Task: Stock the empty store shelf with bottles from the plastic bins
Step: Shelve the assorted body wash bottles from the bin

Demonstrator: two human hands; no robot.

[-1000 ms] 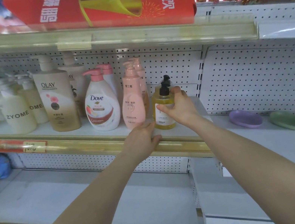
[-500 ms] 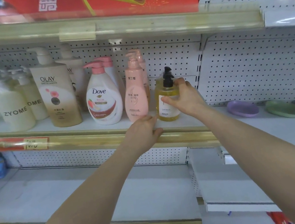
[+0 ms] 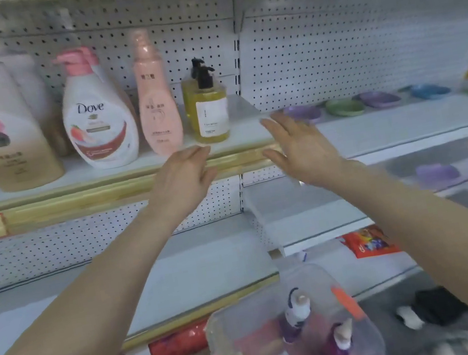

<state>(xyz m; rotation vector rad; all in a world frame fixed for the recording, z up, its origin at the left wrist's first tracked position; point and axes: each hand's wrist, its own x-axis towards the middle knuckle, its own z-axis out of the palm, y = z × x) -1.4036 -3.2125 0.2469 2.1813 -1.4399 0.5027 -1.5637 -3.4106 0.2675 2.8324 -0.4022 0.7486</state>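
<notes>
Clearly free of both hands, the yellow pump bottle [image 3: 208, 110] stands upright on the shelf [image 3: 119, 170] beside a pink bottle [image 3: 156, 97].
Left hand [image 3: 183, 180] and right hand [image 3: 300, 150] hover near it at the shelf's front edge, fingers loose, holding nothing.

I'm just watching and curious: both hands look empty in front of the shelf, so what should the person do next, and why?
Probably lower the right hand to the clear bin and take a purple bottle. It and the left hand are open and hold nothing, the yellow bottle stands on the shelf, and bare space shows to its right.
</notes>
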